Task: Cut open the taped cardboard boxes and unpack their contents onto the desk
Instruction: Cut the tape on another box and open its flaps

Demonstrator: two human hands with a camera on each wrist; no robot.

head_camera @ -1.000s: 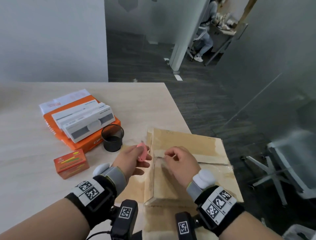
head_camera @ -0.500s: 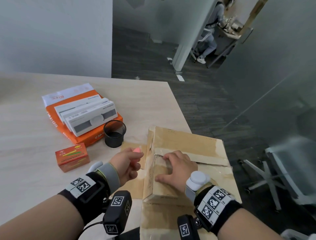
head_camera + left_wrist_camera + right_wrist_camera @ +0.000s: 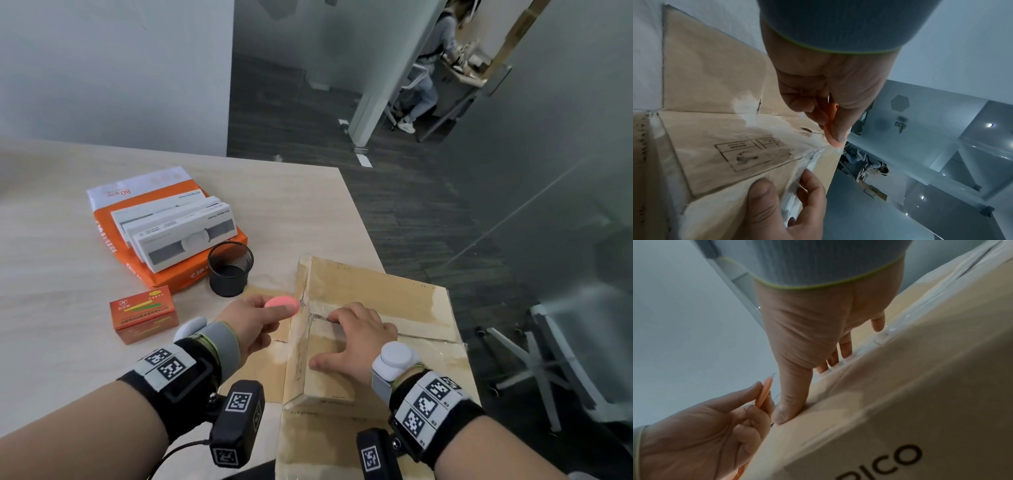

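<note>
Right hand (image 3: pixel 356 337): fingers spread, resting flat on taped cardboard box (image 3: pixel 373 287) at desk (image 3: pixel 51 240) corner. Left hand (image 3: pixel 251 318): thumb and fingers pinching pink cutter (image 3: pixel 282 305) at box's left edge. Beyond: mesh cup (image 3: pixel 230 269), small orange box (image 3: pixel 144 313), paper ream (image 3: pixel 171 270) bearing white boxes (image 3: pixel 178 233).

A left hand (image 3: pixel 251 320) pinches a pink cutter (image 3: pixel 282 306) beside a taped cardboard box (image 3: pixel 373 329). The right hand (image 3: pixel 356 337) lies flat on top, fingertips at the tape seam.
</note>
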